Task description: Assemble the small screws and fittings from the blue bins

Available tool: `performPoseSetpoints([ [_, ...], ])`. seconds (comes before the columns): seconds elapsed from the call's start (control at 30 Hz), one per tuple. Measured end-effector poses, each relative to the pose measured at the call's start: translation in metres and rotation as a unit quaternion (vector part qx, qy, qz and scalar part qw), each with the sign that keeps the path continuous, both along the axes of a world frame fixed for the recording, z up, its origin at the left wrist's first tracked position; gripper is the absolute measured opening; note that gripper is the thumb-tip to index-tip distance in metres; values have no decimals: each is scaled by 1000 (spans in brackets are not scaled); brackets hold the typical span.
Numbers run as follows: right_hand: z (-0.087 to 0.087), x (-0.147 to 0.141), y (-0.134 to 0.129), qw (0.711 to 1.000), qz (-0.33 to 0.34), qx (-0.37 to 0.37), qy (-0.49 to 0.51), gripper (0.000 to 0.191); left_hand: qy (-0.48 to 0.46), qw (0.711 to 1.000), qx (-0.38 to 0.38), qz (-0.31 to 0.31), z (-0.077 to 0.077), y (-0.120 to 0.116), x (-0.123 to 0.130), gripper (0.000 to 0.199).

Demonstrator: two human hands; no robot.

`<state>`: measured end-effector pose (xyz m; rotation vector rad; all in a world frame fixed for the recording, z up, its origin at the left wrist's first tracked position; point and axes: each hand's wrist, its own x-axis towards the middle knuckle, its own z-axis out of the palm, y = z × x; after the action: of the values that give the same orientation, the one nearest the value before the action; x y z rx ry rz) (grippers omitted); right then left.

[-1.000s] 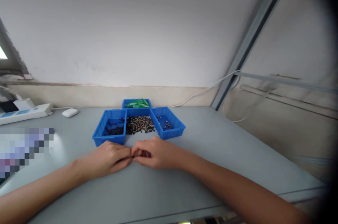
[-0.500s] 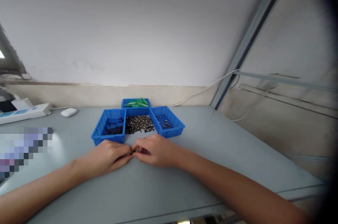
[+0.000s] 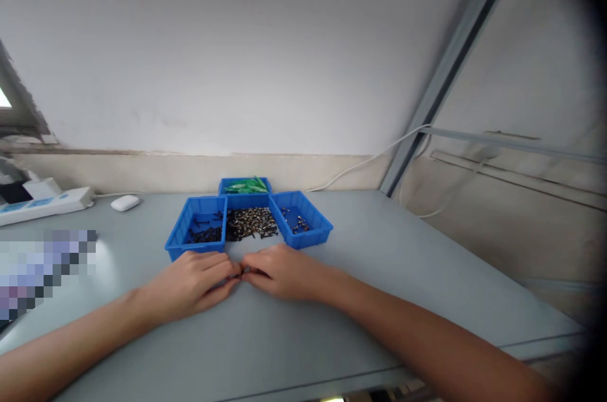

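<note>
My left hand [image 3: 202,279] and my right hand [image 3: 277,272] meet at the fingertips just in front of the bins. Both are closed in a pinch around a tiny dark piece [image 3: 243,272], mostly hidden by the fingers; its kind cannot be made out. Behind the hands lies a pile of small dark and shiny metal screws [image 3: 253,222]. To its left a blue bin [image 3: 176,241] contains dark screws [image 3: 206,234]. On its right stands another blue bin [image 3: 310,237] with a few shiny metal pieces [image 3: 300,224].
Behind the pile a third blue bin [image 3: 222,184] contains green pieces [image 3: 246,185]. At the left of the grey table [image 3: 379,250] are a white power strip [image 3: 71,200], a small white case [image 3: 126,203] and a blurred-out flat object [image 3: 47,263]. A white cable [image 3: 365,165] runs along the wall.
The fingers of my right hand have closed in more, and the gap between them has narrowed. Both hands stay in nearly the same place; the bins look unchanged.
</note>
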<state>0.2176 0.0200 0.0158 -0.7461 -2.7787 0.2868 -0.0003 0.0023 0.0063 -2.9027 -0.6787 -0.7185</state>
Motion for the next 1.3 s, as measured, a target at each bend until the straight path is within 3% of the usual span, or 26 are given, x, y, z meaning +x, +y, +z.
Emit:
performPoseSetpoints([
  [0.3, -3, 0, 3, 1000, 3, 16, 5, 11, 9, 999, -31, -28, -2, 4, -2, 20],
  [0.7, -4, 2, 6, 999, 14, 30, 12, 12, 23, 999, -7, -48, -3, 5, -5, 21],
  [0.87, -7, 1, 7, 998, 18, 58, -1, 17, 31, 999, 23, -38, 2, 2, -1, 20],
  [1.0, -7, 1, 7, 997, 13, 80, -7, 16, 38, 999, 1, -28, 4, 0, 0, 18],
  [1.3, -2, 1, 2, 997, 8, 74, 2, 20, 51, 998, 16, 31, -4, 4, -2, 22],
])
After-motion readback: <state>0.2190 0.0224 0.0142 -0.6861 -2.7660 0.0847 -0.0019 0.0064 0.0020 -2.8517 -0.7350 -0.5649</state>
